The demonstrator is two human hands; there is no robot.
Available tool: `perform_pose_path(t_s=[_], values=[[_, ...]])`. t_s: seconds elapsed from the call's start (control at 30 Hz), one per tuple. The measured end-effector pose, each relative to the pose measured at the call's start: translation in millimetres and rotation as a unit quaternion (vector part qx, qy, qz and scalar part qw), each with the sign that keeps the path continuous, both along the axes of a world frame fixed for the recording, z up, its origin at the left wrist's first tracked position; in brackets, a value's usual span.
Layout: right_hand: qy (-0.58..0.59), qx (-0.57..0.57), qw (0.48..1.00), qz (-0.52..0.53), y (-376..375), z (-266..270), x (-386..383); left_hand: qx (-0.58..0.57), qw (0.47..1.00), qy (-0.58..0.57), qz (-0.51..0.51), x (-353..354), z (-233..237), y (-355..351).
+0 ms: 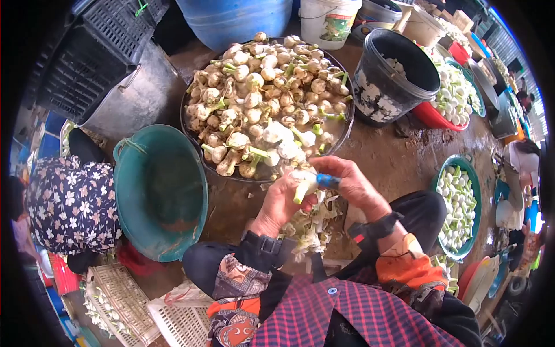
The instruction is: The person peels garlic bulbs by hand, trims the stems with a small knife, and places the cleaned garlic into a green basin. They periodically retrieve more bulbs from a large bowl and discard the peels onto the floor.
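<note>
My left hand (278, 201) is closed around a fresh garlic bulb (306, 184), its cut green stem pointing down toward me. In my right hand (357, 184) is a short blue-handled tool (328, 181); its working end, at the bulb, cannot be made out. Both hands are close together above my lap. Just beyond them sits a wide round tub (184, 118) heaped with unpeeled garlic bulbs (252, 98), with some murky water at its right side. Below my hands lies a pile of peeled garlic skins (309, 231), partly hidden by my left hand.
A green basin (128, 196) stands at left beside a person in a flowered garment (72, 202). On the right are a black bucket (378, 87) and a green basin of peeled garlic (457, 208). A blue barrel (234, 20) and black crates (87, 63) stand behind.
</note>
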State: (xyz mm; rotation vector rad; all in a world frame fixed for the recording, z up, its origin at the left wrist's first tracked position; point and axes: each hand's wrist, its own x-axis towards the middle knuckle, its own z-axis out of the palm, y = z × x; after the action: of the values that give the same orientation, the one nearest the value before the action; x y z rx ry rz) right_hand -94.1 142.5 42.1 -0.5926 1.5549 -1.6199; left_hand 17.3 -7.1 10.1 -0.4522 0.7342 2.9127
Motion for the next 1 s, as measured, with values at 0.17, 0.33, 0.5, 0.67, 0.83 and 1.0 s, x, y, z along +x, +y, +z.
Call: perform_pose_path(t_s=[0.17,0.33,0.5,0.67,0.83,1.0], values=[[0.165,0.039,0.985,-0.016,0,7,12,-0.042,0.995,0.034,-0.086,6,-15,-9],[0.478,0.071,0.858,-0.173,-15,-22,-23,-0.148,0.986,0.043,-0.067,4,13,6],[0.461,0.425,0.747,0.219,12,-83,-13,-0.200,0.976,0.082,0.015,2,10,6],[0.324,0.312,0.893,0.021,16,-45,-39,-0.083,0.992,-0.084,0.035,3,-14,1],[0.290,0.173,0.940,-0.037,-29,-56,-72,-0.042,0.980,-0.172,0.091,-13,-34,4],[0.423,0.290,0.859,-0.019,-94,-98,-94,-0.026,0.969,-0.216,0.120,-29,-47,-1]])
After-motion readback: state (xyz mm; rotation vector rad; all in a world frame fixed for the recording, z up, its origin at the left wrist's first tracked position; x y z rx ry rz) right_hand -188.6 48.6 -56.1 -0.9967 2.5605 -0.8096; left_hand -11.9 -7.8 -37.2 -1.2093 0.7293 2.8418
